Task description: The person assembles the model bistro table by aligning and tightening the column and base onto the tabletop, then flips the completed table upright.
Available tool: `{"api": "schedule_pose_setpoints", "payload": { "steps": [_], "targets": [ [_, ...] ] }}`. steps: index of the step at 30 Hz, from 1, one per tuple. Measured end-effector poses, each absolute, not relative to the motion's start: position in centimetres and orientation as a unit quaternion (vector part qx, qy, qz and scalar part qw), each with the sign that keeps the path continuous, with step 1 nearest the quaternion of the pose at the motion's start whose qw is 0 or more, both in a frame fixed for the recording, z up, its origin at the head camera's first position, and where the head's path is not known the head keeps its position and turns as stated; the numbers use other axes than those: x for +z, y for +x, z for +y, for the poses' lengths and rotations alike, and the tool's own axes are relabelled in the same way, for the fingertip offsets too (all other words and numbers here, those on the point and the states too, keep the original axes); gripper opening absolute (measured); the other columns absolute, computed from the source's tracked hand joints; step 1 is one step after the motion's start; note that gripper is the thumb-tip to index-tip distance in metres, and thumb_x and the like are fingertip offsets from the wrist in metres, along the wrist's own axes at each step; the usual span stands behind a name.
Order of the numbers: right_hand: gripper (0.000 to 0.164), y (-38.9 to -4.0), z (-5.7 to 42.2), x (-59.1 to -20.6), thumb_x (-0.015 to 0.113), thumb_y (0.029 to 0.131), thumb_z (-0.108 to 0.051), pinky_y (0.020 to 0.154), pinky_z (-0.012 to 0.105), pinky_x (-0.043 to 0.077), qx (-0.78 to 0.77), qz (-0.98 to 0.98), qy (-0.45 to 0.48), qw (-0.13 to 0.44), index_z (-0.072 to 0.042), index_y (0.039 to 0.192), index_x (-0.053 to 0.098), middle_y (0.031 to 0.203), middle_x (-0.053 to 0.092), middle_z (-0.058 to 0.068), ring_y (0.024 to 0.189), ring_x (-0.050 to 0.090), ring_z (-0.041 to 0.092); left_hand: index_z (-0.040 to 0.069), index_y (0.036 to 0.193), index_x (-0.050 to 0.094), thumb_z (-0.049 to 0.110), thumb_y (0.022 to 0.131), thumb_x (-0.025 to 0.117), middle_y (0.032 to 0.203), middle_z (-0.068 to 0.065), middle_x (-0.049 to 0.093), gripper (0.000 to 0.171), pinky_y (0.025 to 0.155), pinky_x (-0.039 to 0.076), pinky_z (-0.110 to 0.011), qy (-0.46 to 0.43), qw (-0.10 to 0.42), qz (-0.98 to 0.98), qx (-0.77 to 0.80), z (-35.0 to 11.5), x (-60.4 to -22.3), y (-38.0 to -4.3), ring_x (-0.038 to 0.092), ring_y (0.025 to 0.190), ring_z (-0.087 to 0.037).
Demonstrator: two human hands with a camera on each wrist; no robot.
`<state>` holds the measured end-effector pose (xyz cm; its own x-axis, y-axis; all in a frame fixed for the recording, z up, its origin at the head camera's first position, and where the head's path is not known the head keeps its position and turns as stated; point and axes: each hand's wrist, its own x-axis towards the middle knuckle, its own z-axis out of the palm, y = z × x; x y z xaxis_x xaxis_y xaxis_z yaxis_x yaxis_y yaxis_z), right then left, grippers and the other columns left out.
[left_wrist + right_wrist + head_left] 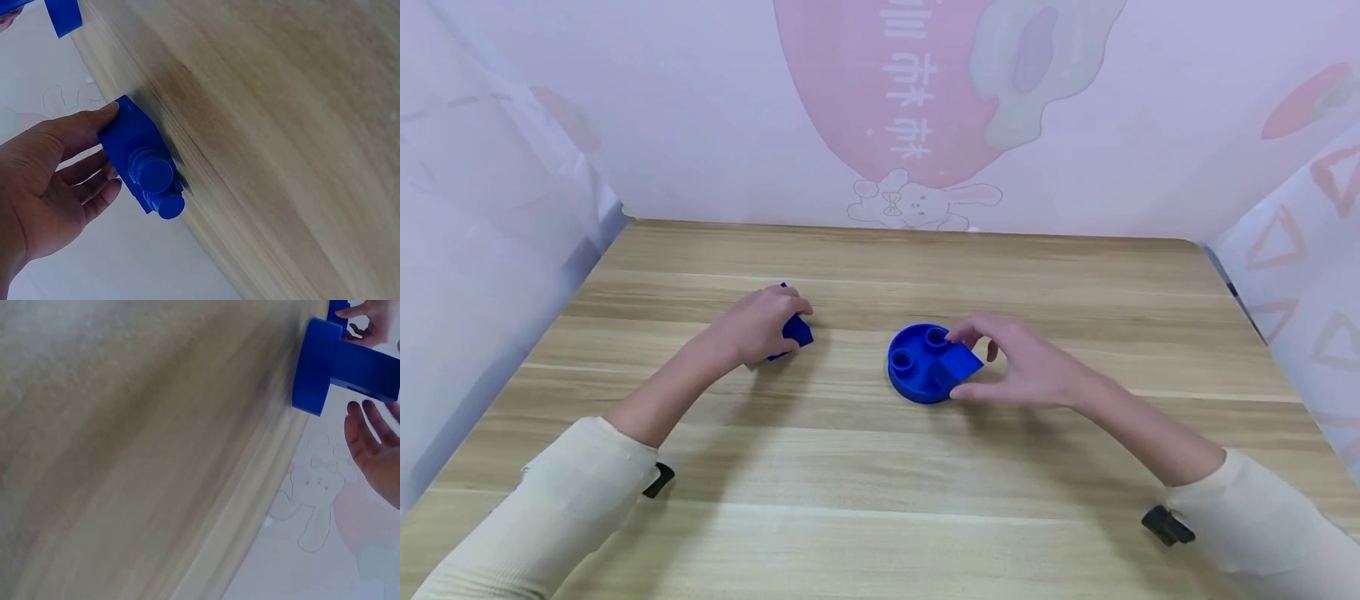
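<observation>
My left hand (758, 327) grips a blue block (128, 134) at the left of the table. Two round pegs (155, 174) stick out from the block's face, as the left wrist view shows. To the right, a round blue base (917, 392) with a raised rim sits on the wooden table. Two ring-shaped sockets (902, 360) and a rectangular upright post (961, 364) rise from it. My right hand (1026, 367) is beside the post, thumb and fingers spread around it. In the right wrist view its fingers (369, 440) are apart from the post.
The wooden table (880, 483) reaches back to a printed curtain (700, 117) with pink and rabbit drawings. Similar sheets hang at left and right. Black straps (1168, 527) show at the cream sleeves (1262, 517).
</observation>
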<state>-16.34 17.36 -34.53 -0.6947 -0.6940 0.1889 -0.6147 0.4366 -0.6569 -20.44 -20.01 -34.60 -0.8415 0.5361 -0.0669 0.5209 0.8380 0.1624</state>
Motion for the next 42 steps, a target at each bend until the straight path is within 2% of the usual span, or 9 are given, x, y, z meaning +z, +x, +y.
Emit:
{"api": "schedule_pose_setpoints", "payload": {
  "steps": [6,17,25,32,36,42],
  "targets": [
    [0.047,-16.1,17.2,-34.8,0.091,0.079,-0.018,0.073,0.045,0.057,-0.385,0.854,-0.347,0.051,-0.004,0.117,0.066,0.103,0.071,0.002,0.095,0.063,0.019,-0.006,0.126,0.068,0.002,0.083,0.085,0.120,-0.024,0.067,0.046,0.094,0.056,-0.050,0.268,0.055,0.960,0.054,-19.9,-34.7,-20.4,0.066,0.112,-0.039],
    [0.047,-16.8,18.2,-35.1,0.083,0.082,-0.002,0.075,0.035,0.058,-0.408,0.844,-0.344,0.059,0.007,0.124,0.065,0.116,0.073,0.015,0.105,0.068,0.029,-0.006,0.125,0.068,-0.002,0.085,0.082,0.118,-0.024,0.067,0.043,0.095,0.056,-0.049,0.269,0.064,0.956,0.099,-19.0,-33.8,-19.2,0.065,0.113,-0.038],
    [0.042,-17.9,19.0,-35.4,0.078,0.084,0.006,0.080,0.034,0.058,-0.432,0.834,-0.337,0.061,0.007,0.123,0.065,0.120,0.072,0.019,0.108,0.067,0.032,-0.008,0.123,0.069,-0.004,0.086,0.081,0.114,-0.021,0.065,0.039,0.092,0.059,-0.047,0.292,0.037,0.939,0.179,-17.9,-32.4,-18.8,0.067,0.106,-0.035],
    [0.042,-18.3,19.0,-35.5,0.085,0.083,0.002,0.080,0.037,0.060,-0.439,0.831,-0.337,0.061,0.003,0.121,0.068,0.116,0.072,0.014,0.104,0.067,0.028,-0.010,0.124,0.069,-0.006,0.085,0.081,0.112,-0.019,0.062,0.041,0.087,0.060,-0.046,0.289,0.027,0.921,0.260,-16.8,-31.4,-18.5,0.068,0.102,-0.034],
    [0.040,-18.5,19.2,-35.5,0.083,0.083,0.004,0.081,0.032,0.059,-0.446,0.822,-0.349,0.063,0.003,0.121,0.070,0.116,0.073,0.014,0.102,0.067,0.026,-0.009,0.125,0.069,-0.004,0.086,0.081,0.112,-0.018,0.060,0.041,0.087,0.060,-0.046,0.289,0.030,0.911,0.292,-16.3,-30.9,-18.2,0.069,0.102,-0.035],
    [0.037,-18.9,19.4,-35.6,0.079,0.085,0.008,0.083,0.030,0.059,-0.450,0.807,-0.377,0.058,0.005,0.121,0.071,0.117,0.073,0.018,0.100,0.066,0.015,-0.008,0.125,0.070,-0.002,0.090,0.078,0.112,-0.018,0.057,0.037,0.088,0.060,-0.045,0.307,0.045,0.887,0.342,-15.6,-30.4,-17.6,0.067,0.104,-0.035]
  ]
}}
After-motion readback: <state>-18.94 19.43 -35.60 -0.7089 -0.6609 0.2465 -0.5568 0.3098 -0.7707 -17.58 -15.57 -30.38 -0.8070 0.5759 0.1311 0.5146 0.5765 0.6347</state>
